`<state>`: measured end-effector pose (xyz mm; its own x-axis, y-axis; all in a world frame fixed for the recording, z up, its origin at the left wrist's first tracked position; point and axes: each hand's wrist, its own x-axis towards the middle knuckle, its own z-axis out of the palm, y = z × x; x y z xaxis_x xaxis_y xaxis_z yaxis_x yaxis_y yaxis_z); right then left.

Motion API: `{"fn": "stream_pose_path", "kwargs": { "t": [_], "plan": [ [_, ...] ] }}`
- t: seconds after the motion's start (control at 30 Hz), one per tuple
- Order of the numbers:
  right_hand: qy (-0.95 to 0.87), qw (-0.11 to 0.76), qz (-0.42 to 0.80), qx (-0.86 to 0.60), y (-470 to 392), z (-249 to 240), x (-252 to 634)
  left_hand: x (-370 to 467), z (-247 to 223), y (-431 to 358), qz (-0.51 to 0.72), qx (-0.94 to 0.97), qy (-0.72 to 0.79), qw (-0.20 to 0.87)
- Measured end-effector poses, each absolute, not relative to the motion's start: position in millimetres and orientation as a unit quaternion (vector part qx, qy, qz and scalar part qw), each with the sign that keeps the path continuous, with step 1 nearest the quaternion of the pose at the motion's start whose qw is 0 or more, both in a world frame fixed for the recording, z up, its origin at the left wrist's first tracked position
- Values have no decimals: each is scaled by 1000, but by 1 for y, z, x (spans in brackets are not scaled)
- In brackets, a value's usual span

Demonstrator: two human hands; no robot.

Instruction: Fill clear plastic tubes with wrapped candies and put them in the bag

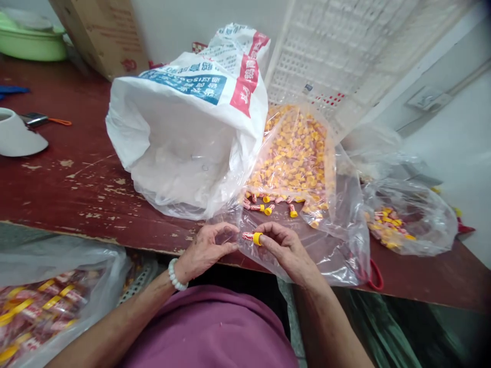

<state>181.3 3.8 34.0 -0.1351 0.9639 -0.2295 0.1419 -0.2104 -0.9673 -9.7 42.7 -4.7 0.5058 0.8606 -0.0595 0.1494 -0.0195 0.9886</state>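
Between its thumb and fingers, my right hand (286, 250) pinches a small yellow-capped piece (257, 238) with a red-and-white patterned body pointing left. My left hand (209, 250) curls around a clear plastic piece (228, 236), whose exact shape is hard to see, just left of the patterned end. Both hands are over the table's front edge. Behind them, several similar pieces (292, 210) lie loose at the mouth of a clear bag (330, 174) filled with many more.
A large open white sack (187, 138) stands behind my left hand. At the right is a smaller clear bag (418, 220) of pieces; at lower left, a bag (111, 266) of yellow-capped tubes. A white crate (280, 56), carton (103, 38) and green basin (34, 43) stand behind.
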Motion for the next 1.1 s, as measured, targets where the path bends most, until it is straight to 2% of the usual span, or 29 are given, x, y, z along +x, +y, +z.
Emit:
{"fn": "stream_pose_path", "kwargs": {
  "t": [0.13,0.27,0.4,0.5,0.63,0.7,0.77,0.87,0.93,1.0,1.1],
  "plan": [
    [-539,349,553,-531,8,27,182,-11,-2,42,282,675,348,586],
    [-527,436,502,-529,15,19,181,-11,-1,42,267,685,339,587],
    [-535,552,341,-542,26,16,162,-2,5,33,224,710,339,575],
    [-582,568,226,-537,31,13,144,9,11,25,231,732,340,543],
    [-604,557,202,-533,37,5,142,19,8,23,230,717,350,557],
    [-611,541,178,-549,44,-3,154,21,1,28,230,679,352,602],
    [-627,484,116,-599,53,-14,172,20,-5,35,263,640,366,622],
    [-638,316,27,-701,64,-33,201,12,-9,45,325,598,383,624],
    [-635,231,18,-737,68,-45,216,7,-10,48,338,586,381,630],
    [-637,206,30,-742,69,-53,226,3,-9,49,334,586,376,636],
    [-630,229,49,-740,67,-54,232,0,-10,48,319,592,374,638]
  ]
}}
